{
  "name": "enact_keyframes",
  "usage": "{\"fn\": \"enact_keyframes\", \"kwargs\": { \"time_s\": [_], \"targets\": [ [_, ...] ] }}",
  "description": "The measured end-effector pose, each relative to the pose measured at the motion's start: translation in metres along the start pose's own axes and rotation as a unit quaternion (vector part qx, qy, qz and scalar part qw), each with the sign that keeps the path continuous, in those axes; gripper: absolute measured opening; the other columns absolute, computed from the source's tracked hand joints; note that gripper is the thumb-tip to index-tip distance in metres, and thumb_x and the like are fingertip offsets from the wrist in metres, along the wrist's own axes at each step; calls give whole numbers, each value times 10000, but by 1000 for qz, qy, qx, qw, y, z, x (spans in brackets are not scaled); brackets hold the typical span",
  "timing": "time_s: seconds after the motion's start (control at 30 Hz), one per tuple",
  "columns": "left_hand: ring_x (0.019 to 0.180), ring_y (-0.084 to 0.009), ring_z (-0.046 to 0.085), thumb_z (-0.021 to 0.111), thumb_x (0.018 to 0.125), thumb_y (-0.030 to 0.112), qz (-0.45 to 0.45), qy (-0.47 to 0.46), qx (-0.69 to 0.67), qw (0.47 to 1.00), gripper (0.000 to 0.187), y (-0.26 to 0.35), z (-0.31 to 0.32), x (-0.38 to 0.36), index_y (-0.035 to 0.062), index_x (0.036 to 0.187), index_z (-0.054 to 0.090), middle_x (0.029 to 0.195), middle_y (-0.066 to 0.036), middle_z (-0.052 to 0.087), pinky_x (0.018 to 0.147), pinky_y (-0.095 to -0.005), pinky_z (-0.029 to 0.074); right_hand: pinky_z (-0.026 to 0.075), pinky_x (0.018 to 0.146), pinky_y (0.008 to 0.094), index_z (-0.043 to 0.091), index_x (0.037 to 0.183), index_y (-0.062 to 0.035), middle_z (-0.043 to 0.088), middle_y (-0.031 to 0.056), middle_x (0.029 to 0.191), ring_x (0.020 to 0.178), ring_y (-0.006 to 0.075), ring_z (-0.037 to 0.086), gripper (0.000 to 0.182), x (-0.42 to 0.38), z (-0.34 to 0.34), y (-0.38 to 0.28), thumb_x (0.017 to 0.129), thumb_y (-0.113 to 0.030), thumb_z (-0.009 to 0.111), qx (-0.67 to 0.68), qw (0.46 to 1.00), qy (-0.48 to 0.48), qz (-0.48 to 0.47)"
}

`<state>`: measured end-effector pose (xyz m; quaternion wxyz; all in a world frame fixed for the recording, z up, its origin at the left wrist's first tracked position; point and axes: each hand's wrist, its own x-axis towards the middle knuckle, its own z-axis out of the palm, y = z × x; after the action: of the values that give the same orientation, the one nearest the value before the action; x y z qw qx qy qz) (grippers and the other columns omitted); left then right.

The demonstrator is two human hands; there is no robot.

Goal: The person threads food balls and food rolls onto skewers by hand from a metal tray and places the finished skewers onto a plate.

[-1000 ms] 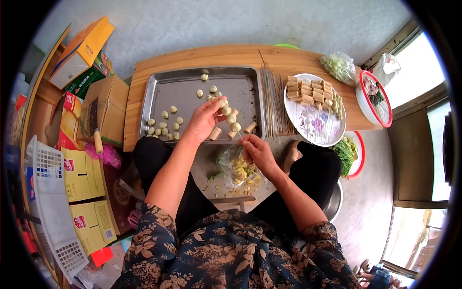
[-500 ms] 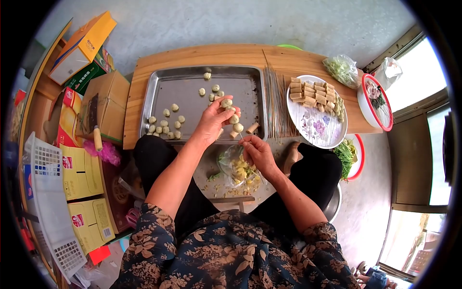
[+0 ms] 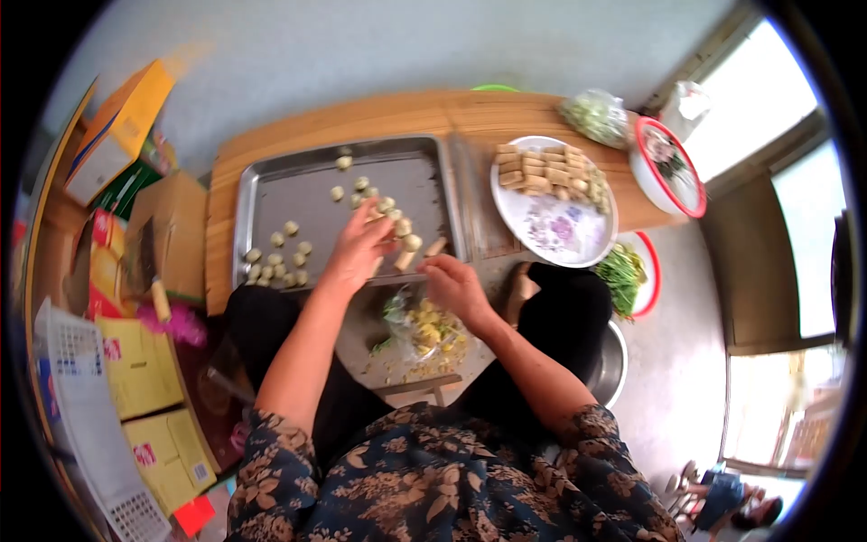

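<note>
A short row of pale green speckled balls (image 3: pixel 403 227) sits on a thin skewer over the near right part of a metal tray (image 3: pixel 343 147). My left hand (image 3: pixel 359 246) has its fingers closed about the upper balls. Below the lowest ball, my right hand (image 3: pixel 456 286) pinches the skewer's end, which is mostly hidden and blurred. Loose balls (image 3: pixel 277 257) lie in groups at the tray's left and far middle. A few tan cylindrical pieces (image 3: pixel 405 260) rest at its near right edge, beside my hands.
Thin sticks (image 3: pixel 470 194) lie right of the tray, then a plate (image 3: pixel 557 237) with tan pieces and balls. A bagged vegetable (image 3: pixel 594 117) and red-rimmed basin (image 3: pixel 694 194) stand beyond. A plastic bag of scraps (image 3: pixel 429 327) lies below my hands. Boxes (image 3: pixel 172 230) crowd the left; a person (image 3: pixel 722 497) shows lower right.
The head view has turned, so the table and its contents sit further left. Both hands keep hold of the skewer with its balls, slightly further left over the tray.
</note>
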<state>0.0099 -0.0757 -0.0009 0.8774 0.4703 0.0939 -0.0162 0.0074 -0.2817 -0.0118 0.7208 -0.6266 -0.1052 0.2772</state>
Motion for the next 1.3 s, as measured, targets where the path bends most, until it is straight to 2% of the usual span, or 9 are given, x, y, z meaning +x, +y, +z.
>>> {"fn": "enact_keyframes", "kwargs": {
  "time_s": [0.07, 0.17, 0.37, 0.47, 0.6, 0.8, 0.9, 1.07, 1.3],
  "targets": [
    [930, -151, 617, 646, 871, 289, -25, 23, 82, 996, 648, 8, -3, -3, 68, 1392, 328, 1097, -77, 593, 761, -281, 493, 348, 459, 213, 610, 974, -42, 522, -6, 581, 499, 60, 456, 172, -6, -4, -22, 950, -162, 490, -43, 999, 30, 7],
    [960, -175, 627, 569, 922, 296, -27, 10, 231, 972, 573, 43, 1, -12, 17, 1378, 364, 1187, -117, 587, 795, -299, 486, 345, 418, 211, 596, 958, -15, 539, 22, 569, 445, 73, 444, 188, -11, -30, -51, 951, -164, 481, -19, 998, 66, -11],
    [891, -130, 616, 542, 932, 244, 13, 8, 358, 934, 403, 96, -17, -28, 22, 1266, 516, 1122, -76, 614, 747, -255, 475, 368, 428, 211, 607, 966, 7, 545, 33, 587, 451, 85, 460, 198, -11, -121, -100, 936, -157, 501, -22, 986, 146, -82],
    [856, -116, 604, 515, 944, 202, -26, 106, 315, 943, 341, 97, -55, -34, 23, 1233, 535, 1062, -59, 619, 722, -238, 480, 364, 429, 212, 611, 967, 3, 549, 37, 591, 451, 90, 458, 186, -16, -194, -113, 926, -148, 511, -49, 970, 221, -94],
    [826, -117, 604, 509, 945, 191, 11, 102, 326, 940, 322, 96, -42, -36, 22, 1216, 542, 1044, -60, 619, 698, -236, 480, 342, 439, 214, 615, 954, -9, 519, 17, 594, 466, 88, 441, 189, -22, -263, -100, 919, -172, 526, -91, 942, 319, -48],
    [811, -121, 606, 505, 942, 177, -24, 82, 316, 945, 304, 85, -34, -33, 15, 1196, 545, 1020, -69, 625, 689, -237, 480, 320, 389, 231, 620, 939, 3, 527, 40, 591, 426, 99, 422, 181, -19, -354, -63, 898, -148, 529, -63, 904, 424, -11],
    [805, -125, 608, 511, 939, 172, -31, 91, 319, 943, 303, 80, -34, -28, 11, 1195, 541, 1008, -69, 625, 687, -241, 481, 400, 415, 266, 667, 892, 5, 588, 85, 581, 439, 124, 510, 198, -13, -378, -54, 838, -145, 551, -131, 872, 472, -7],
    [796, -125, 607, 521, 935, 183, -57, 99, 330, 937, 307, 71, -35, -21, 12, 1189, 538, 995, -68, 624, 674, -238, 481, 443, 468, 288, 684, 909, -24, 612, 80, 603, 457, 143, 536, 202, 5, -400, -43, 835, -158, 552, -210, 845, 492, 5],
    [794, -123, 609, 536, 931, 194, -68, 107, 347, 929, 312, 65, -31, -14, 7, 1180, 540, 985, -68, 626, 672, -235, 482, 493, 644, 356, 705, 868, -84, 659, 105, 685, 644, 233, 636, 211, 30, -419, -19, 814, -239, 573, -309, 801, 512, 41]
  ]
}}
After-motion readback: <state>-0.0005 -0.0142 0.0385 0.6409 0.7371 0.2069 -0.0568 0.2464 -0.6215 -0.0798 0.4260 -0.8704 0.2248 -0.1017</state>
